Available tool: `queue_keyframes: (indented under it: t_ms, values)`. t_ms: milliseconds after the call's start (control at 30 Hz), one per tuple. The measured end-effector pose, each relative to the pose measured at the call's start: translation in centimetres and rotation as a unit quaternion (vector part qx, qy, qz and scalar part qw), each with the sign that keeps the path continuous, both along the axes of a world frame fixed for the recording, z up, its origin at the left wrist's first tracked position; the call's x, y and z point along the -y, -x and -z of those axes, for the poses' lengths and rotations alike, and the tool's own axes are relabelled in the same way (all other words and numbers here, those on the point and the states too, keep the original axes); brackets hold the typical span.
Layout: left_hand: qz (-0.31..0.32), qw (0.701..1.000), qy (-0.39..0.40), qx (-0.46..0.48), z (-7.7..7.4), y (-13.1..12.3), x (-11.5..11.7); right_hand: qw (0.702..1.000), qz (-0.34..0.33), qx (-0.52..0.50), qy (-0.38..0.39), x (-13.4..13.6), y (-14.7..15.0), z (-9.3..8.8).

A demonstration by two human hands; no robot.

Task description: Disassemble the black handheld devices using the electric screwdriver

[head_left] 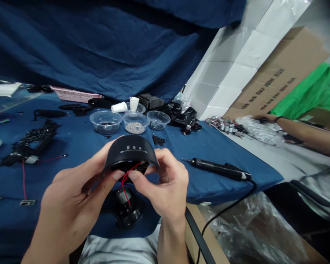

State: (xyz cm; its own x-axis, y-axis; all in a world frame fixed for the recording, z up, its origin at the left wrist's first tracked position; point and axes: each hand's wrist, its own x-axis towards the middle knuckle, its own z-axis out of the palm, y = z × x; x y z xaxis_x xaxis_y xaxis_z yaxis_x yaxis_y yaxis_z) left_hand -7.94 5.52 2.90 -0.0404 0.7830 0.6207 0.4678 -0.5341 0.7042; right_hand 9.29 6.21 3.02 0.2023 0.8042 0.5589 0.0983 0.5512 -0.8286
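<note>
Our left hand (70,194) and right hand (165,185) both grip a curved black plastic shell (130,149), fingers and thumbs along its edges, its arrow-marked top facing up. A red wire (123,187) runs from under the shell down to a round black part (126,211) just below our hands. The blue cloth (209,154) spreads beyond them, with a soldering iron (220,168) lying on it to the right. Farther off stand clear plastic bowls (106,122), one holding grey beads (134,127), and paper cups (118,107). Black scraps (30,141) lie at left. At far right, a co-worker's hand (266,118) is near a heap of small metal parts (222,124).
</note>
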Motion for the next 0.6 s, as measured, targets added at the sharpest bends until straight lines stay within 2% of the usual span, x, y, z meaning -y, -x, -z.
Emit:
queue_keyframes:
  t_ms: [133,267,600]
  values:
    - [-0.017,0.998,-0.052,-0.031,0.0,0.2,0.0,1.000,0.011,0.005,-0.003,0.0,0.0,-0.3]
    - [-0.014,0.999,-0.046,-0.018,0.0,0.0,0.2,1.000,0.021,0.016,0.003,-0.2,0.0,-0.2]
    - [0.012,0.994,-0.015,0.105,-0.1,-1.2,0.4,1.000,0.008,-0.005,0.018,-0.3,0.3,0.1]
